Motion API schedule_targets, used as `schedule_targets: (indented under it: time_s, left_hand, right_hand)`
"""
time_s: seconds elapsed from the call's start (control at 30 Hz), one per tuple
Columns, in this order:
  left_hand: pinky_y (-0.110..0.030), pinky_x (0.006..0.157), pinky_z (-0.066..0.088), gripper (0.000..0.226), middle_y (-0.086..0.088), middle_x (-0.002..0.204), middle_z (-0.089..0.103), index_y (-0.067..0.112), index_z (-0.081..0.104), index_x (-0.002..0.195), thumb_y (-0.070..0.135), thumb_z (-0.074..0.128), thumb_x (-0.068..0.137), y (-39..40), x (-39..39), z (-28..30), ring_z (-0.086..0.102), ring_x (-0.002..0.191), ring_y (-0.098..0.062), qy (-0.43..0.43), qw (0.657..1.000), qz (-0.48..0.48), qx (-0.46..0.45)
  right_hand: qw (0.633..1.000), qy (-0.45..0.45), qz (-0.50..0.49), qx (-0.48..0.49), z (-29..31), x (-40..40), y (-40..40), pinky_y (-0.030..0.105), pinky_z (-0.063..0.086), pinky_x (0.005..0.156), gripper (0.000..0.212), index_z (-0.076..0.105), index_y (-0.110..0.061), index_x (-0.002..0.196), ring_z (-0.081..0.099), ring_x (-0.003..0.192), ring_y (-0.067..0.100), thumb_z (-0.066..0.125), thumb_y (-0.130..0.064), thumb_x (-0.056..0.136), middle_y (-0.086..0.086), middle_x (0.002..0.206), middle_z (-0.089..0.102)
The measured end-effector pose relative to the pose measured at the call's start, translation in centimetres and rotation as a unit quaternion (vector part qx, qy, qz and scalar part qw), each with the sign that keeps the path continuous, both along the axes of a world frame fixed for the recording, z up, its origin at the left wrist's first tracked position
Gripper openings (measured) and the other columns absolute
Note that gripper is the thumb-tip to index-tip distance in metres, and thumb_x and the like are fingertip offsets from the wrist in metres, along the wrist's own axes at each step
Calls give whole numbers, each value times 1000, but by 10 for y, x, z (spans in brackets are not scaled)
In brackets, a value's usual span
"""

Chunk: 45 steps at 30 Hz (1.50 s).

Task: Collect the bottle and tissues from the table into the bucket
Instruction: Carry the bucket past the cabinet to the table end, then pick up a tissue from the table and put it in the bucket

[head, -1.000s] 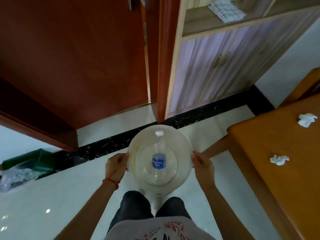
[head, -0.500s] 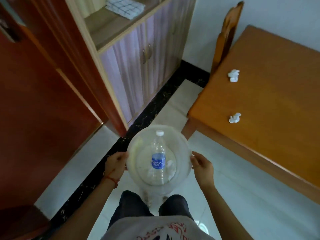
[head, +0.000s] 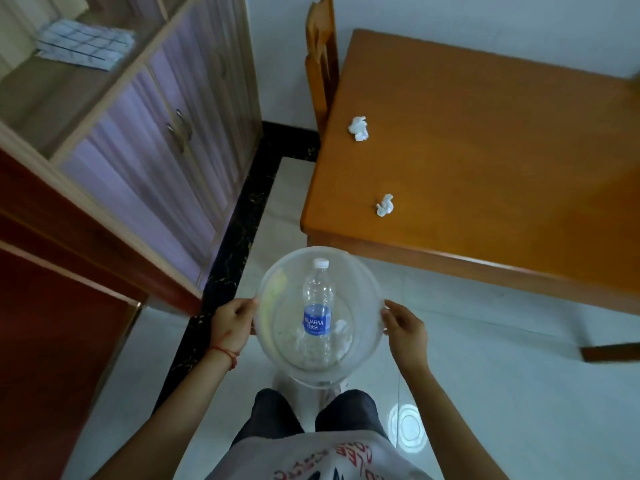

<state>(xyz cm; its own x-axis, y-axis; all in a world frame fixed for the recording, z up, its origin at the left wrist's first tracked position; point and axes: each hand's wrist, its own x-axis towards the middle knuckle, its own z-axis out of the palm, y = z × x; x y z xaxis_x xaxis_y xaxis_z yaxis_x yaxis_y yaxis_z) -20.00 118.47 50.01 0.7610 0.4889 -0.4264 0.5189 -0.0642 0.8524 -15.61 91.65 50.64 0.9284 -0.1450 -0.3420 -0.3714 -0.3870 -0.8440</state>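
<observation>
Clear plastic, round and see-through, the bucket (head: 320, 258) is held out in front of the person at about waist height, over the pale tiled floor (head: 485, 341). The left hand (head: 235, 322) grips its rim on one side, fingers (head: 247, 306) curled closed over the edge; a thin red string bracelet (head: 227, 351) sits on that wrist. The right hand (head: 403, 329) grips the opposite rim the same way, fingers closed on the plastic. Inside the bucket a clear plastic water bottle with a white cap and blue label (head: 317, 317) leans with its cap toward the far rim, and a few white crumpled tissues (head: 341, 329) lie at the bottom beside it.

Just past the bucket stands the orange-brown wooden bench (head: 502, 150). Two more crumpled white tissues lie on it, well apart: the near tissue (head: 385, 205) close to the bench's front corner, the far tissue (head: 359, 128) close to its left edge. A wooden chair (head: 322, 67) is tucked against that left edge. To the left stands a cabinet with pale purple doors (head: 156, 150), a checked cloth (head: 83, 46) folded on its open shelf.
</observation>
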Motion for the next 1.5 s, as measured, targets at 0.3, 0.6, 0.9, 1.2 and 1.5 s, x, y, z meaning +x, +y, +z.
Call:
schedule_targets:
  time_s: [0.3, 0.6, 0.9, 1.2, 1.5]
  left_hand:
    - [-35, 65, 54, 22, -9, 64, 59, 19, 59, 67, 20, 54, 88, -19, 47, -9, 57, 63, -26, 13, 999, -34, 13]
    - [-38, 64, 55, 32, -13, 66, 60, 22, 58, 65, 53, 51, 67, -33, 61, -12, 58, 64, -27, 19, 1000, -22, 10]
    - [-31, 57, 51, 33, -9, 59, 57, 24, 58, 66, 55, 48, 63, -39, 62, -15, 57, 59, -26, 21, 999, -25, 26]
    - [-40, 62, 53, 24, -10, 56, 58, 21, 59, 67, 43, 54, 75, -40, 61, -19, 57, 56, -24, 31, 999, -12, 43]
    - [-44, 65, 53, 20, -12, 59, 59, 15, 61, 71, 20, 53, 89, -42, 59, -25, 57, 57, -26, 40, 998, -6, 43]
  right_hand:
    - [1000, 13, -2, -14, -4, 40, -24, 40, 55, 83, 24, 64, -10, 111, 63, 83, 15, 54, -15, 89, 1, 89, 66]
    - [996, -23, 50, -75, -7, 95, -34, 22, 45, 76, 31, 59, -11, 118, 57, 90, 14, 55, -22, 90, 10, 118, 64]
    - [987, -112, 41, -104, -2, 200, 1, 33, 50, 82, 40, 54, -11, 123, 57, 108, 22, 62, -19, 85, 10, 123, 60]
    - [985, -97, 69, -124, -24, 248, 24, 39, 45, 98, 46, 47, -13, 130, 50, 120, 27, 59, -24, 87, 11, 133, 53]
    - [986, -106, 52, -118, -25, 244, 26, 12, 38, 56, 26, 64, -3, 108, 59, 80, 18, 49, -14, 90, 15, 98, 70]
